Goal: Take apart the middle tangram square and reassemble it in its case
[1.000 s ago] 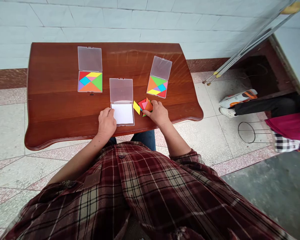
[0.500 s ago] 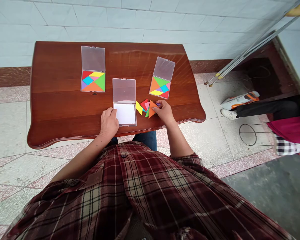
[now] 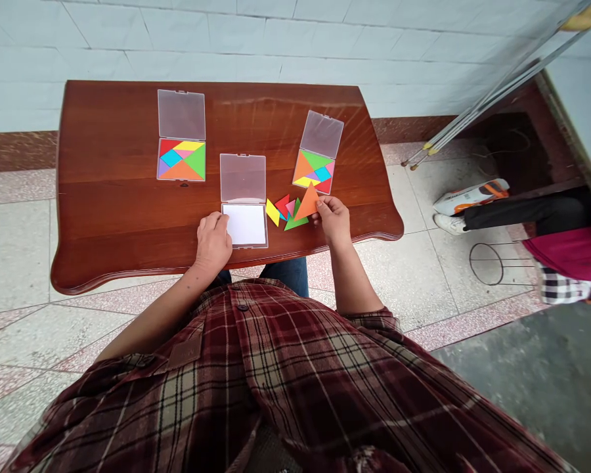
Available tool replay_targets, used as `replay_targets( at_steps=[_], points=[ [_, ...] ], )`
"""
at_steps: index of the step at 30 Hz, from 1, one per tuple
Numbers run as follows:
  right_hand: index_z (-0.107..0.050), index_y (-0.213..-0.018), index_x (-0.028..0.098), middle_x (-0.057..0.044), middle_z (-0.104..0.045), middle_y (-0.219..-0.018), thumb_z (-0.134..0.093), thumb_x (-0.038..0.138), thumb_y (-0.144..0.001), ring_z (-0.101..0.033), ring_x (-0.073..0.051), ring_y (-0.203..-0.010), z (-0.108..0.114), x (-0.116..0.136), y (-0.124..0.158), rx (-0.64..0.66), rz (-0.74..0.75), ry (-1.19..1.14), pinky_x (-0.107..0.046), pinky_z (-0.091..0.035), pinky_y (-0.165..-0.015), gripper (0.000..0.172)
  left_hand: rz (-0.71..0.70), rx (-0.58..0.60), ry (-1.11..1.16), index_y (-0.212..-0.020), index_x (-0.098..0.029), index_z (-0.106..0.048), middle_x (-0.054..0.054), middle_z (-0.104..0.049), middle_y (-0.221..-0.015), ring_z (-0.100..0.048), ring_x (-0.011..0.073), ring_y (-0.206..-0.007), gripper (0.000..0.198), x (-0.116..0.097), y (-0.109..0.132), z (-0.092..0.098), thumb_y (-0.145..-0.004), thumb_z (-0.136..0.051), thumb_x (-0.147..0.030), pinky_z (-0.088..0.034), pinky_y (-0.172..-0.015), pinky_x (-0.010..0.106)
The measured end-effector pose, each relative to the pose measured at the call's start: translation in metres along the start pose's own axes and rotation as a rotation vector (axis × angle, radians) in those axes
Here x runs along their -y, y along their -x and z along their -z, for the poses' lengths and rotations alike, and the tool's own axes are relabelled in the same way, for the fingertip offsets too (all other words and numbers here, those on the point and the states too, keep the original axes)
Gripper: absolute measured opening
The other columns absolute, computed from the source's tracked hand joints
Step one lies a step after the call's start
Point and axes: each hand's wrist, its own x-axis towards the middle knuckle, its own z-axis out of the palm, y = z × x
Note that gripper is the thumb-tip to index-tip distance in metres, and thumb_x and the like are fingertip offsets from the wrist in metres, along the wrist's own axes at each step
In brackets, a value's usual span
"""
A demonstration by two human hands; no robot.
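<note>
My left hand (image 3: 213, 243) lies with curled fingers over the left edge of a clear plastic case (image 3: 245, 225), whose lower half holds a bare white card (image 3: 246, 224). My right hand (image 3: 333, 221) pinches a large orange triangle (image 3: 308, 203) just above the wooden table. Between the hands lie a yellow parallelogram (image 3: 272, 212), a red triangle (image 3: 282, 205), a pink triangle (image 3: 290, 207) and a green triangle (image 3: 294, 224), partly overlapping. Two more open cases hold complete coloured tangram squares: one at the left (image 3: 181, 160), one close to my right hand (image 3: 314, 172).
The dark wooden table (image 3: 103, 223) has a curved front edge near my body. To the right on the floor are a seated person's legs (image 3: 522, 217), a white and orange bag (image 3: 470, 197) and a wire stand (image 3: 486, 263). Metal poles (image 3: 477, 85) lean at upper right.
My right hand has lifted the orange triangle off the loose pieces and moved it right, uncovering the green triangle. My left hand stays on the case.
</note>
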Motion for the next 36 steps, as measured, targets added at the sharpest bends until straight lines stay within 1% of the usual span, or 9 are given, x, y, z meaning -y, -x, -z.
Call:
replay_targets(
  at_steps=[3, 6, 11, 14, 19, 24, 28, 32, 36],
  points=[
    [-0.056, -0.08, 0.02, 0.006, -0.056, -0.064, -0.069, 0.037, -0.077, -0.052, -0.006, -0.053, -0.011, 0.006, 0.008, 0.093, -0.003, -0.023, -0.018, -0.042, -0.048, 0.021, -0.011, -0.014, 0.015, -0.121, -0.011, -0.061, 0.018, -0.058, -0.124, -0.051, 0.032, -0.112, 0.043, 0.002, 0.0, -0.001, -0.081, -0.043, -0.011, -0.041, -0.103, 0.048],
    [-0.056, -0.081, 0.021, 0.005, -0.059, -0.067, -0.071, 0.04, -0.076, -0.055, -0.007, -0.056, -0.031, 0.009, 0.019, 0.237, 0.004, -0.032, -0.019, -0.044, -0.05, 0.025, -0.022, -0.04, 0.028, -0.12, -0.014, -0.06, 0.016, -0.059, -0.123, -0.052, 0.0304, -0.112, 0.041, 0.004, 0.0, -0.002, -0.083, -0.042, -0.012, -0.041, -0.104, 0.047],
    [-0.056, -0.08, 0.022, 0.007, -0.057, -0.063, -0.069, 0.033, -0.078, -0.055, -0.006, -0.055, -0.069, 0.009, 0.039, 0.458, -0.038, -0.03, -0.019, -0.046, -0.052, 0.017, 0.02, -0.102, 0.08, -0.114, -0.015, -0.06, 0.014, -0.062, -0.117, -0.055, 0.0276, -0.109, 0.035, 0.008, 0.0, -0.001, -0.083, -0.043, -0.015, -0.044, -0.101, 0.042],
    [-0.055, -0.08, 0.022, 0.008, -0.057, -0.064, -0.068, 0.029, -0.078, -0.055, -0.005, -0.055, -0.084, 0.008, 0.044, 0.532, -0.058, -0.037, -0.018, -0.047, -0.053, 0.015, 0.032, -0.107, 0.135, -0.108, -0.018, -0.06, 0.011, -0.064, -0.106, -0.057, 0.0243, -0.101, 0.031, 0.008, 0.0, 0.0, -0.083, -0.041, -0.014, -0.048, -0.094, 0.038],
    [-0.054, -0.08, 0.022, 0.008, -0.059, -0.064, -0.067, 0.023, -0.079, -0.057, -0.005, -0.056, -0.093, 0.009, 0.038, 0.539, -0.091, -0.015, -0.019, -0.048, -0.055, 0.013, 0.043, -0.128, 0.188, -0.097, -0.02, -0.058, 0.008, -0.063, -0.096, -0.058, 0.0216, -0.092, 0.025, 0.01, 0.001, 0.001, -0.081, -0.04, -0.013, -0.049, -0.085, 0.035],
    [-0.054, -0.08, 0.021, 0.007, -0.059, -0.064, -0.07, 0.02, -0.078, -0.058, -0.006, -0.056, -0.097, 0.004, 0.033, 0.522, -0.129, -0.008, -0.019, -0.049, -0.055, 0.016, 0.07, -0.139, 0.241, -0.096, -0.021, -0.056, 0.007, -0.064, -0.096, -0.059, 0.0209, -0.093, 0.025, 0.012, 0.0, 0.001, -0.082, -0.039, -0.011, -0.049, -0.087, 0.035],
    [-0.054, -0.081, 0.02, 0.006, -0.06, -0.064, -0.065, 0.015, -0.081, -0.061, -0.007, -0.056, -0.107, 0.002, 0.031, 0.52, -0.133, 0.007, -0.021, -0.052, -0.056, 0.012, 0.098, -0.137, 0.256, -0.096, -0.022, -0.055, 0.006, -0.063, -0.095, -0.06, 0.0194, -0.089, 0.025, 0.014, 0.0, 0.0, -0.081, -0.039, -0.01, -0.05, -0.087, 0.033],
    [-0.053, -0.079, 0.02, 0.007, -0.059, -0.062, -0.066, 0.011, -0.081, -0.061, -0.007, -0.054, -0.117, 0.004, 0.031, 0.526, -0.143, 0.059, -0.021, -0.054, -0.054, 0.015, 0.103, -0.14, 0.262, -0.095, -0.022, -0.054, 0.005, -0.062, -0.093, -0.06, 0.019, -0.088, 0.024, 0.014, 0.0, -0.001, -0.08, -0.039, -0.01, -0.05, -0.086, 0.033],
    [-0.054, -0.079, 0.019, 0.007, -0.058, -0.059, -0.065, 0.01, -0.08, -0.06, -0.006, -0.051, -0.118, 0.003, 0.031, 0.529, -0.162, 0.058, -0.02, -0.054, -0.052, 0.015, 0.09, -0.144, 0.264, -0.094, -0.021, -0.055, 0.006, -0.062, -0.093, -0.059, 0.0195, -0.087, 0.024, 0.013, 0.0, -0.001, -0.08, -0.04, -0.01, -0.05, -0.085, 0.033]
  ],
)
